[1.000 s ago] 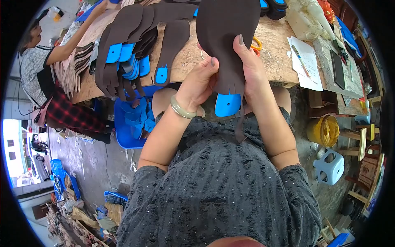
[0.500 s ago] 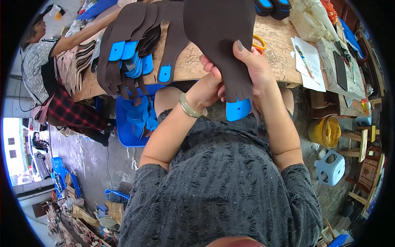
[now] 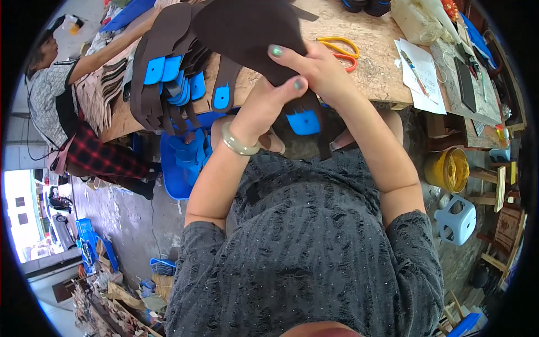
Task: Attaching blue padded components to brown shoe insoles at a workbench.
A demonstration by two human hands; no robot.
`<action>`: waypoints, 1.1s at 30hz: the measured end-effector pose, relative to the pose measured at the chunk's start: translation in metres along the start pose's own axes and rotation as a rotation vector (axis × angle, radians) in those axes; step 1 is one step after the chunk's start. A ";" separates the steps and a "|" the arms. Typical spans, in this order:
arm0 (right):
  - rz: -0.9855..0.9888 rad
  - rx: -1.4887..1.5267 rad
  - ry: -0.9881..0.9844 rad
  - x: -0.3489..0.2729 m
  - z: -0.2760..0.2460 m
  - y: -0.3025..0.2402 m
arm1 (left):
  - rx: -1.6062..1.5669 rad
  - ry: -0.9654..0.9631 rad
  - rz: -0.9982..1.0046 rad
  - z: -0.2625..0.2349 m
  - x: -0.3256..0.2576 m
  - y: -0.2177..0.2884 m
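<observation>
1. Surface: wooden counter (image 3: 359,62), scuffed; its near edge runs just above the person's lap. Concrete floor below, with a blue crate (image 3: 179,163) of blue pieces under the near-left edge
2. On the counter: row of brown sole pieces with blue tabs (image 3: 168,78) draped over the near edge, left part; orange-and-yellow scissors (image 3: 339,48) mid-counter; papers (image 3: 421,73) toward the right end
3. A second person (image 3: 56,95) works at the counter's far-left corner
4. Brown sole piece (image 3: 247,33) held up over the near edge, its blue tab (image 3: 303,121) hanging down off the counter
5. Right hand (image 3: 320,70): fingers (image 3: 286,56) closed over the sole's edge. Left hand (image 3: 264,104): thumb pressed against the sole from below, gripping it
6. Open room: bare counter around the scissors; yellow bucket (image 3: 449,168) and blue stool (image 3: 457,219) stand on the floor at right
</observation>
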State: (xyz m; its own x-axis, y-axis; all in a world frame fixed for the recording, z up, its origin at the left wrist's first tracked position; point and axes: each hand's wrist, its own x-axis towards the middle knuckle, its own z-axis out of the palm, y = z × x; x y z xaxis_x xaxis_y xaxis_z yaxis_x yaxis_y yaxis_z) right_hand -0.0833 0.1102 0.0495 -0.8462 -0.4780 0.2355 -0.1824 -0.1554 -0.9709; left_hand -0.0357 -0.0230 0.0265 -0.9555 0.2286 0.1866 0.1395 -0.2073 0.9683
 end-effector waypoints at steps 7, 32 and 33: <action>0.163 0.120 -0.133 0.015 -0.005 0.016 | -0.324 0.172 0.030 0.003 -0.001 -0.006; 0.300 0.368 -0.185 -0.067 -0.036 0.009 | -0.621 0.322 -0.124 0.004 -0.013 0.027; 0.331 0.408 -0.182 -0.071 -0.034 0.007 | -0.592 0.252 -0.057 0.000 -0.010 0.024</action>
State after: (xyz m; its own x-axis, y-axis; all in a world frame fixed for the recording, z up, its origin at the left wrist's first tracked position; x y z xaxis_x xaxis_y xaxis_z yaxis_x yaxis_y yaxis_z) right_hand -0.0417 0.1722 0.0248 -0.7184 -0.6945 -0.0406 0.3181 -0.2760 -0.9070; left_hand -0.0227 -0.0303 0.0483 -0.9989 0.0398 0.0228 -0.0121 -0.7076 0.7065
